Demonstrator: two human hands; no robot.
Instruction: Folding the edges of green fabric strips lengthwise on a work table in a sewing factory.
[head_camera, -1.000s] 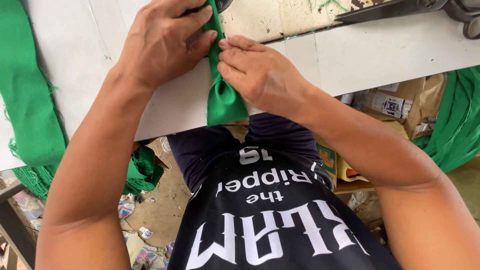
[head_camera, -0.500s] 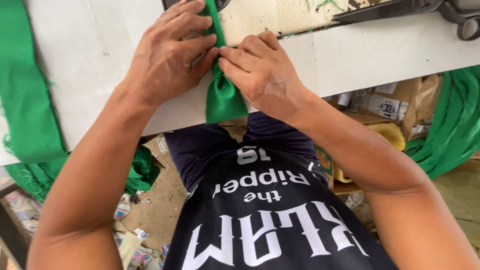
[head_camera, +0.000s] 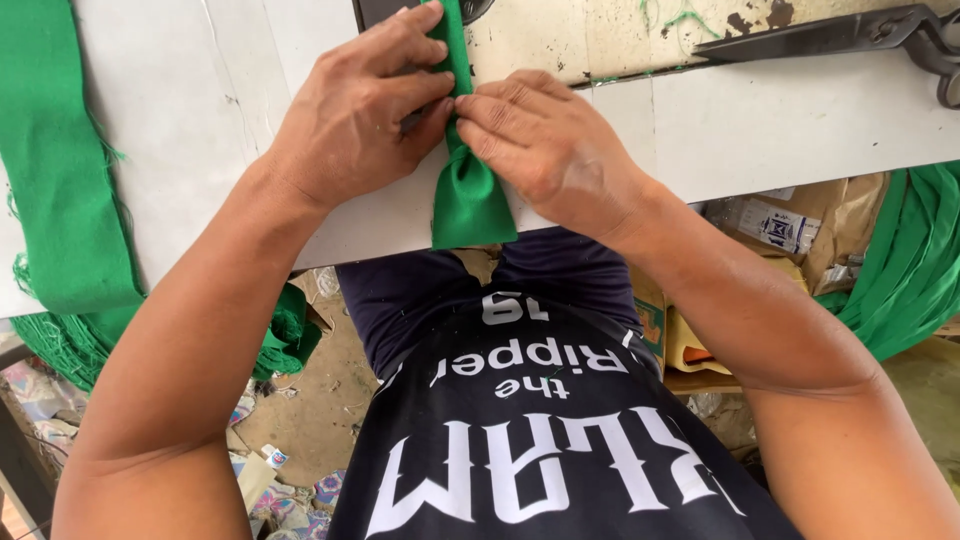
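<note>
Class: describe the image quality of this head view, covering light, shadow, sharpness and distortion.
Head view: soft, even daylight, no harsh glare on the white table; faint shadow under both hands on the green strip; centre sharp, no motion blur; wide-angle stretch enlarges the forearms at the lower corners; floor clutter slightly soft.

Wide green fabric band (head_camera: 55, 170) at nine o'clock, draped over the white table (head_camera: 780, 120) edge. Black shears (head_camera: 850, 35) at one o'clock on the tabletop. More green cloth (head_camera: 915, 260) hanging at three o'clock, beside torn cardboard packaging (head_camera: 790, 225). Scraps and litter (head_camera: 270, 470) on the dirt floor at seven o'clock.
</note>
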